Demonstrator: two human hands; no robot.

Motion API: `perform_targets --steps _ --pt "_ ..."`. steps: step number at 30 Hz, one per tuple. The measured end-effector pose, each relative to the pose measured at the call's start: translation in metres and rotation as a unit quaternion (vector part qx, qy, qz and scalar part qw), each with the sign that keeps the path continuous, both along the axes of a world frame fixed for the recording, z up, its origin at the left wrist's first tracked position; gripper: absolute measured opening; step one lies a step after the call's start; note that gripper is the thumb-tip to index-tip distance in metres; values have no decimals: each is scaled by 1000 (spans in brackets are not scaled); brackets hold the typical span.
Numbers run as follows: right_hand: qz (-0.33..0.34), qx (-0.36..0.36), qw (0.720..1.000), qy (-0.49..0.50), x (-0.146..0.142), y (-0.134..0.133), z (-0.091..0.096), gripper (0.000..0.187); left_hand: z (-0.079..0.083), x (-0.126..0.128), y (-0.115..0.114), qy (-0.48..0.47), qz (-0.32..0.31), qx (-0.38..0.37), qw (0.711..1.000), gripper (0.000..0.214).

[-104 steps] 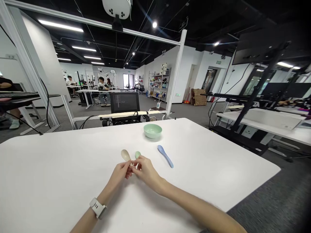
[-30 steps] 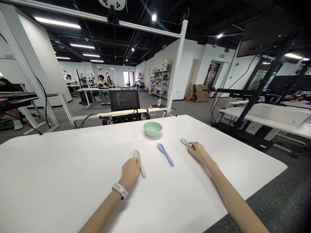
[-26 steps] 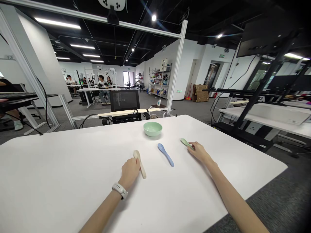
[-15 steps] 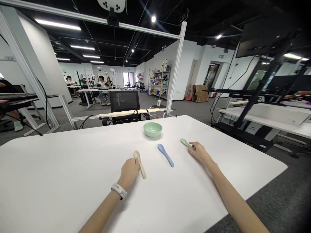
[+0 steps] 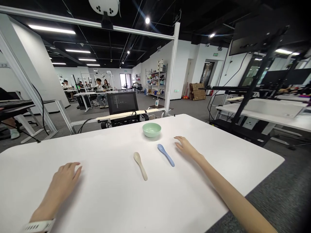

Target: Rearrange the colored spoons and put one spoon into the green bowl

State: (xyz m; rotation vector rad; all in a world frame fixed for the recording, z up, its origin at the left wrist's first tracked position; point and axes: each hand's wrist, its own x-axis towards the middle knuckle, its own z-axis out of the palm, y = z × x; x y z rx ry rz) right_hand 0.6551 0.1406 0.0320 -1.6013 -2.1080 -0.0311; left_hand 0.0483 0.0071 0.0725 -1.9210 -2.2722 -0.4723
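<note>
A white table (image 5: pixel 116 204) bears a mint-green bowl (image 5: pixel 152 129) at the far middle. In front of it lie a beige spoon (image 5: pixel 140 165) and a blue spoon (image 5: pixel 166 154), side by side. My left hand (image 5: pixel 63 182) rests flat on the table far to the left of the beige spoon, fingers stretched out, holding nothing. To the right of the blue spoon, my right hand (image 5: pixel 186 149) lies palm down with fingers extended, close to the spoon without touching it. No green spoon shows; it may be under this hand.
A black office chair (image 5: pixel 122 105) stands behind the table's far edge. A metal frame post (image 5: pixel 170 71) rises behind the bowl. Desks and a black stand (image 5: pixel 252 87) fill the right side. People sit at desks far back on the left.
My left hand let go of the beige spoon and slid far left. My right hand shifted left over the spot where the green spoon lay, and that spoon is out of sight.
</note>
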Motion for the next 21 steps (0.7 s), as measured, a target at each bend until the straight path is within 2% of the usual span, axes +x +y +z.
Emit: perform_targets --steps 4,7,9,12,16,21 --pt "29 -33 999 -3 -31 5 -1 48 -54 -71 -5 36 18 3 999 68" --pt "41 -38 998 4 -39 4 -9 48 -80 -94 -8 34 28 1 999 72" --pt "49 -35 998 12 -39 1 -15 47 -87 -97 -9 23 37 -1 999 73" --pt "57 -32 998 24 -35 -2 -21 47 -87 -95 -11 8 41 -18 999 78" --pt "53 -39 997 25 -33 -4 -22 49 -85 -95 -12 11 33 -38 999 82" --pt "52 -43 997 31 -34 -3 -23 48 -89 -100 -11 19 34 -28 999 80"
